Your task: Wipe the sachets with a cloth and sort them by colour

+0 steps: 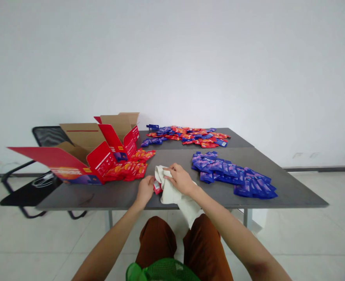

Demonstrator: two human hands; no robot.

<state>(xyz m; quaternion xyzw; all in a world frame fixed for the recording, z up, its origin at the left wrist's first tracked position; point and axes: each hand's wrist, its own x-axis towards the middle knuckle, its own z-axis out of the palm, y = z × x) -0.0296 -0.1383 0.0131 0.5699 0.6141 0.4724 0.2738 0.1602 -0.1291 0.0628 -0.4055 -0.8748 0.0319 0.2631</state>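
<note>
My left hand (145, 191) is closed on the left edge of a small red packet (157, 187) near the table's front edge. A white cloth (168, 191) is bunched against the packet and covers part of it. My right hand (181, 178) grips this cloth from above, pressing it near the packet. One end of the cloth hangs over the table edge toward my knees. To the left of my left hand lies a pile of red and orange packets (128, 170). Overlapping blue packets (229, 171) lie in rows to the right of my right hand.
Two open red cardboard boxes (102, 162) (129, 142) stand at the left with flaps raised. Mixed red and blue packets (190, 135) are heaped at the back of the grey table (172, 154). A black chair (22, 195) stands at the left.
</note>
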